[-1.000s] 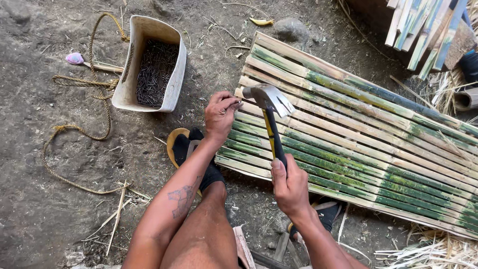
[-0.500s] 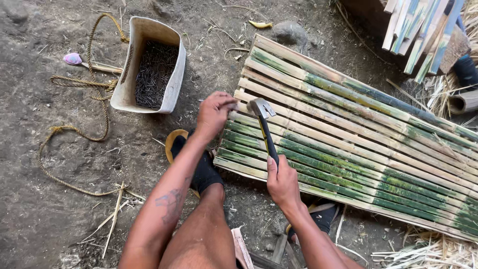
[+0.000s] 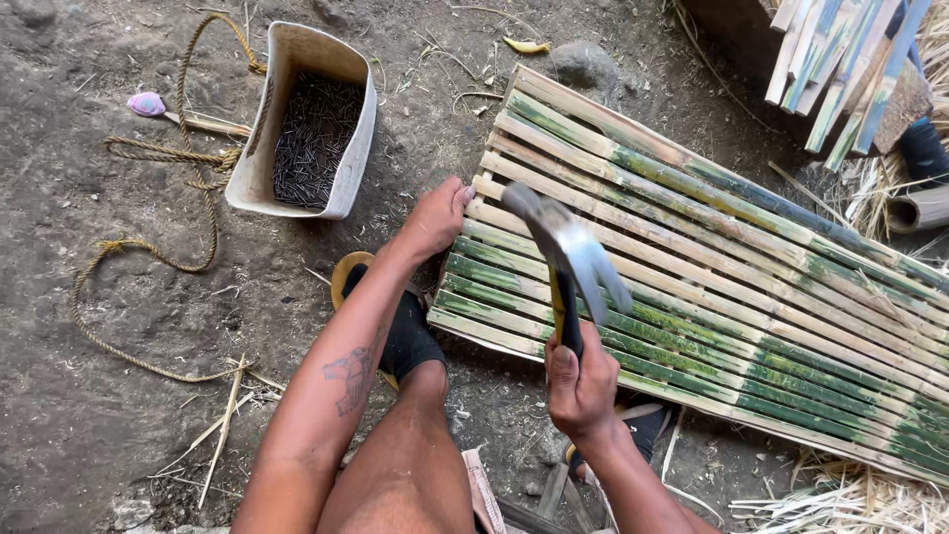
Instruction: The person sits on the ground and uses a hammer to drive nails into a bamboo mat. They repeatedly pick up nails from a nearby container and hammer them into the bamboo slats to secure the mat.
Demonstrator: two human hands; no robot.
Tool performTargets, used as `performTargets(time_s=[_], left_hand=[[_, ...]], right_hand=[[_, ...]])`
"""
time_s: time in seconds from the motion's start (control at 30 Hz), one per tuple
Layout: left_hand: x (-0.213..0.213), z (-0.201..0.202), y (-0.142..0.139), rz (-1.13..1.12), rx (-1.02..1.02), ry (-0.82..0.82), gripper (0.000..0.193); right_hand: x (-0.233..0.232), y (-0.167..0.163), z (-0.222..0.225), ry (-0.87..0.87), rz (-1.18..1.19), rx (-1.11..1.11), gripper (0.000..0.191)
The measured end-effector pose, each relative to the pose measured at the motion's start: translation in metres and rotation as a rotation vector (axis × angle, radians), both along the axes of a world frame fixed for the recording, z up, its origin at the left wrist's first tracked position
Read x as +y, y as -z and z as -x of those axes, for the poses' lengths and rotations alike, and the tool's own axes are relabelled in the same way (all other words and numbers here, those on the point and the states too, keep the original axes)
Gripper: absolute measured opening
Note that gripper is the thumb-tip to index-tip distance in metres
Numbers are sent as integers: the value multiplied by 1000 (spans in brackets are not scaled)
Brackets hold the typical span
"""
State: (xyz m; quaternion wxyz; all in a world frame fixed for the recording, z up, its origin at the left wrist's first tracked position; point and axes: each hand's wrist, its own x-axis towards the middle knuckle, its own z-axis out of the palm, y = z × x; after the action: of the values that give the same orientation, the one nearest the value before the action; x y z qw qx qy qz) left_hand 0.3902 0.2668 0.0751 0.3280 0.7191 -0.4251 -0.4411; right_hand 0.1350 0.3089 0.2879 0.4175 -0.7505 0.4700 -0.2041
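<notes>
A wide panel of split bamboo slats [image 3: 732, 287], green and pale yellow, lies flat on the dirt floor [image 3: 79, 415] and runs from the middle of the view off to the right edge. Above it, at the top right, a bundle of loose bamboo strips [image 3: 840, 69] leans over a heap of dry straw. To the left of the panel stands an off-white plastic tub [image 3: 259, 148] with a cut-open top — a dark mass of nails [image 3: 314, 138] fills its bottom. A frayed yellow rope [image 3: 168, 153] loops from the tub's upper corner down across the dirt and away to the left.

The person's bare knee and a foot in a black sock [image 3: 407, 336], resting on a yellow sandal, sit just off the panel's near left corner. The left hand [image 3: 437, 216] rests on the left end of the slats, fingers curled downward against the bamboo; they may be pinching a nail, but it is too small to tell. The right hand [image 3: 579, 381] is clenched around the yellow-and-black handle of a claw hammer [image 3: 565, 262], which hangs raised above the panel — its steel head blurred, just right of the left hand and clear of the slats. Left of the tub lies a small pink-tipped object [image 3: 148, 103] on the dirt.
</notes>
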Motion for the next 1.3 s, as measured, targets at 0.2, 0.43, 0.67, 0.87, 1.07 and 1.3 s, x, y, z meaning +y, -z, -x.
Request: performTargets(time_s=[0.2,0.43,0.67,0.87,1.07,1.3], left_hand=[[-1,-6,-7,29,5,10,37],[3,-26,-66,199,-92,-291,40],[-5,-154,-84,149,-530,-323,17],[-2,-167,-44,-197,-522,-84,24],[20,-156,-86,4,-445,-303,14],[8,-144,-163,-12,-414,-342,14]], right_hand=[[-15,38,-12,34,-221,437,34],[0,45,-1,-100,375,-27,25],[-6,37,-8,96,-223,129,30],[-5,37,-17,-9,-149,247,30],[-10,31,-24,219,-351,-20,38],[-4,28,-30,-28,-201,378,34]])
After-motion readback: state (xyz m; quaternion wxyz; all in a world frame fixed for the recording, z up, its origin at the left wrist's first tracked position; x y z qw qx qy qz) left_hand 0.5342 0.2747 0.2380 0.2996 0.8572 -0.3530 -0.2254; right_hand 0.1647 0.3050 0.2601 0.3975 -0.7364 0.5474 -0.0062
